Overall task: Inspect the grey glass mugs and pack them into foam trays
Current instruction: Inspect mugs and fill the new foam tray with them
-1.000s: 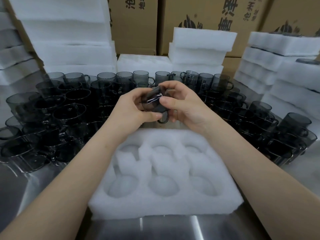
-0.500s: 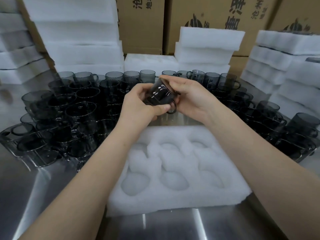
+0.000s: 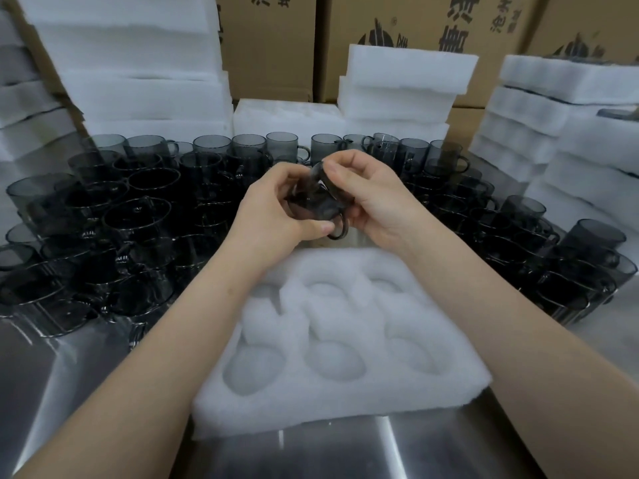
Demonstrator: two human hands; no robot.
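Both my hands hold one grey glass mug (image 3: 316,198) tilted on its side above the far edge of a white foam tray (image 3: 332,406). My left hand (image 3: 276,209) grips the mug's body, thumb near the handle. My right hand (image 3: 373,198) pinches the rim from the right, with the handle loop just below its fingers. The tray lies on the steel table in front of me, and its several round pockets hold nothing. Many more grey mugs (image 3: 138,216) stand crowded on the table behind and to both sides.
Stacks of white foam trays (image 3: 404,84) rise at the back left, back centre and right (image 3: 567,108). Brown cardboard boxes (image 3: 269,43) stand behind them. More mugs (image 3: 560,264) sit at the right. Bare steel table surface (image 3: 328,451) shows at the near edge.
The mug has turned in my hands, its rim now tipped up toward my right fingers. The view has shifted slightly; both hands stay above the tray's far edge.
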